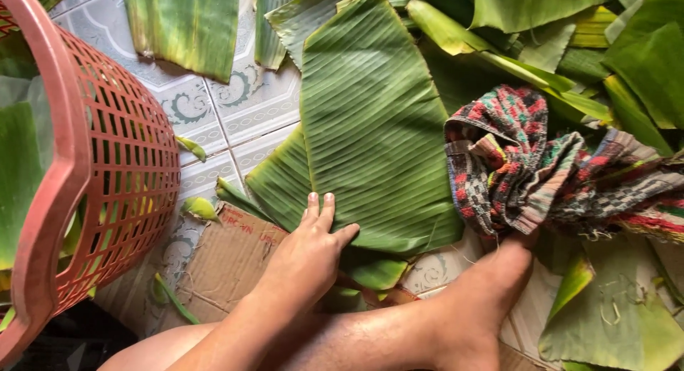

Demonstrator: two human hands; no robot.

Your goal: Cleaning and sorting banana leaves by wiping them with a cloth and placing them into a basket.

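My left hand (310, 253) lies flat, palm down, on the near end of a long green banana leaf (374, 121) spread on the floor. Its fingers point away from me and hold nothing. My right hand (519, 248) reaches in from the bottom and is buried to the wrist in a bunched, multicoloured patterned cloth (527, 164). That cloth rests on the leaves just right of the long leaf, and the fingers inside it are hidden.
A red plastic lattice basket (107, 171) with leaves inside stands at the left. Flattened brown cardboard (228, 260) lies under my left forearm on patterned floor tiles (249, 100). More banana leaf pieces (541, 29) pile up at the top, right and bottom right.
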